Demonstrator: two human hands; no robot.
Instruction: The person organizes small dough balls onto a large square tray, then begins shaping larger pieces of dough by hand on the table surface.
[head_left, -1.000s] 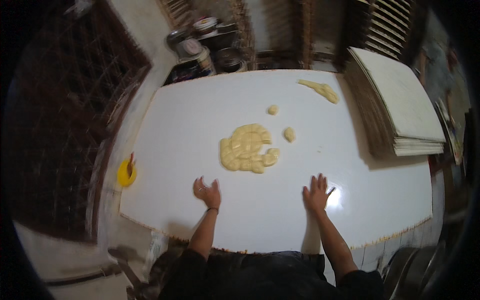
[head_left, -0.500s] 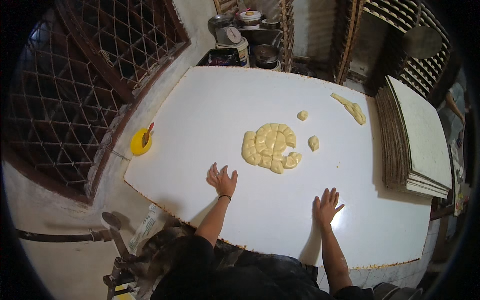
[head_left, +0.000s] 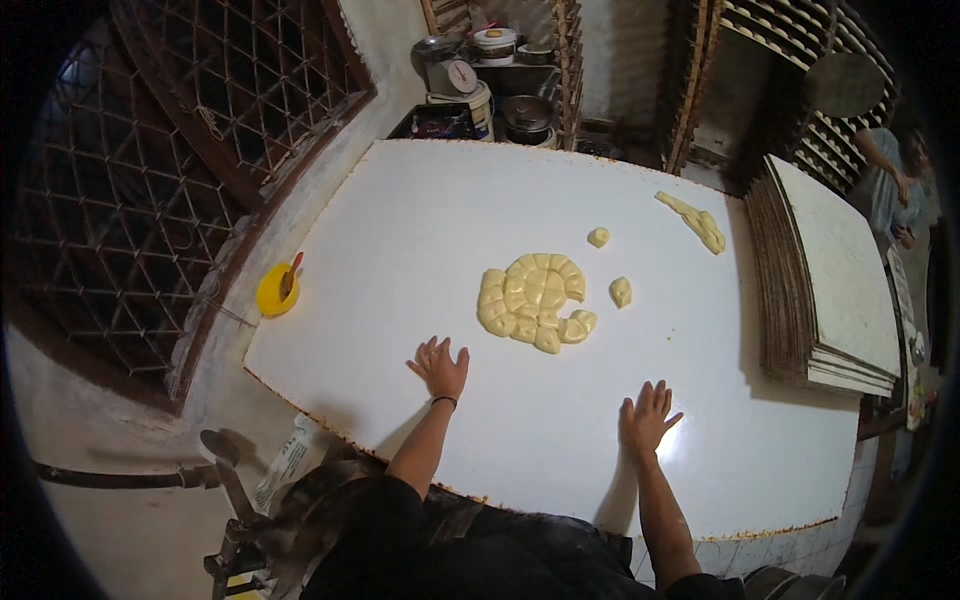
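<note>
My left hand (head_left: pixel 440 368) is open, fingers spread, at the white tabletop (head_left: pixel 370 250), just below and left of the dough. My right hand (head_left: pixel 649 418) also has its fingers apart and holds nothing, farther right on the table. Beyond both hands lies a rounded cluster of pale yellow dough pieces (head_left: pixel 538 290), pressed side by side, with a gap at its right. Two loose dough pieces, a small lump (head_left: pixel 598 237) and a longer one (head_left: pixel 621 292), lie right of the cluster. A twisted strip of dough (head_left: pixel 695 221) rests near the far right edge.
At the left edge sits a yellow bowl (head_left: pixel 272 292) with a red-handled brush. A tall stack of boards (head_left: pixel 830 280) occupies the right side. Behind the table are a dial scale (head_left: pixel 455 75) and pots (head_left: pixel 527 117). Another person (head_left: pixel 890 180) stands beyond the boards.
The view has shifted slightly, so the table and dough sit a little to the left. Another person has come further into view at the far right. Both my hands stay spread.
</note>
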